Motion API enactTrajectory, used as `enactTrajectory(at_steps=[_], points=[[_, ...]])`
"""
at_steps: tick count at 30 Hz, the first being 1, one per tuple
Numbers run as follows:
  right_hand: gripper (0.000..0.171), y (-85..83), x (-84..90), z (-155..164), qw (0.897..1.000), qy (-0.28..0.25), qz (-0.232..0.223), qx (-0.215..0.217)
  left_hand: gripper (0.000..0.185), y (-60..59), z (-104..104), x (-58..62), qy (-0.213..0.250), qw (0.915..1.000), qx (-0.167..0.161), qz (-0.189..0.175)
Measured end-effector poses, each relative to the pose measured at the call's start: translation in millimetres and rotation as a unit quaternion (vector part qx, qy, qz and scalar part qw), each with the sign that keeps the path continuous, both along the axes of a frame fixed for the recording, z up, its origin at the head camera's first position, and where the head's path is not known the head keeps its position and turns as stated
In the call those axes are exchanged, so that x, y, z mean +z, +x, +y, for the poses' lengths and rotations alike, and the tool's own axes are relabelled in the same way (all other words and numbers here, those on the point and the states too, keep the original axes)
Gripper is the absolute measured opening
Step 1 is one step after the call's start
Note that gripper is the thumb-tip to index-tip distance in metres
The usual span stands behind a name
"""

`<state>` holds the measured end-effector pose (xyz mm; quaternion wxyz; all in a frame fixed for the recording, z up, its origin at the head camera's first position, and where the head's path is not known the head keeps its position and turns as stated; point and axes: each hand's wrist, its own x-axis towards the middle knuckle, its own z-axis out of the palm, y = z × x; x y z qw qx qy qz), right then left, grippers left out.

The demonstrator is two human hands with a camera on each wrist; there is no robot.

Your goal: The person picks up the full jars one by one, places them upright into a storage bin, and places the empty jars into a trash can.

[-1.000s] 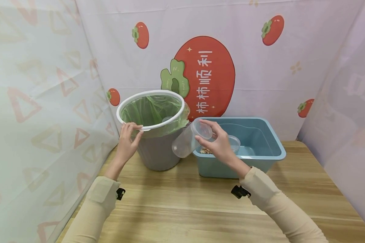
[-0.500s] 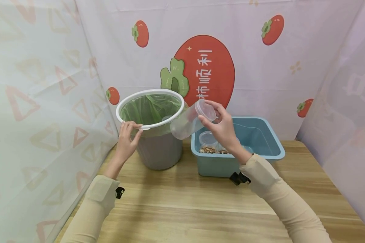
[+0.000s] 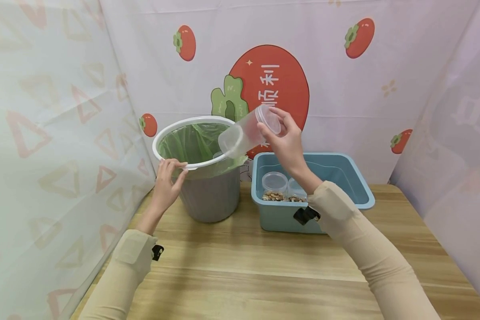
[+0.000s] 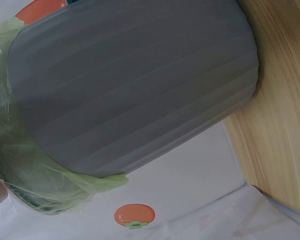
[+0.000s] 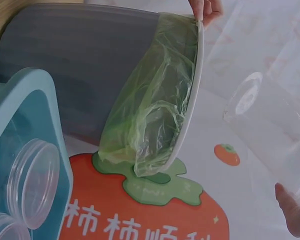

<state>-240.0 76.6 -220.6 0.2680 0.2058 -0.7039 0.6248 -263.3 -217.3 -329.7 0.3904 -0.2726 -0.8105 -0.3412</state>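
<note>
My right hand [image 3: 286,142] holds a clear plastic jar [image 3: 243,135] by its lidded end, thumb on the near side. No contents show in the jar. It tilts, with its far end over the right side of a grey trash bin [image 3: 210,198]. The right wrist view shows the jar [image 5: 270,125] apart from the bin's white rim [image 5: 196,85]. A green bag [image 3: 190,144] lines the bin and folds over its edge. At the rim's front left, my left hand [image 3: 169,183] pinches the rim between fingers and thumb. Something clear lies partly hidden inside the bin.
Right of the bin stands a blue tub [image 3: 354,205]. Inside it are a lidded jar [image 3: 274,181] with nuts at its bottom and a second such jar [image 3: 297,189], partly behind my right wrist. The wooden table [image 3: 240,275] extends in front; printed cloth walls enclose it.
My right hand has lifted the jar from beside the tub's left edge up and left to the bin's opening. Nut jars in the tub have come into view. The left hand stays on the rim.
</note>
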Motion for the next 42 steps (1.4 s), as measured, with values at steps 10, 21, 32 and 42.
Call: enactTrajectory(at_steps=[10, 21, 32, 42], points=[[0.047, -43.3, -11.9, -20, 0.999, 0.004, 0.019, -0.042, 0.017, -0.2, 0, -1.2, 0.001, 1.0000, 0.001, -0.003], [0.050, -61.6, -22.6, -41, 0.998, 0.025, -0.004, -0.050, 0.015, 1.0, 0, -1.7, 0.003, 1.0000, -0.006, -0.008], [0.052, -62.3, -34.9, -46, 0.990, 0.105, -0.089, 0.003, 0.016, 1.5, 0, -2.7, 0.001, 1.0000, -0.004, -0.006], [0.039, -45.7, -48.6, -27, 0.990, 0.113, -0.078, 0.025, 0.017, 3.6, -1, -4.2, 0.005, 1.0000, 0.005, 0.001]])
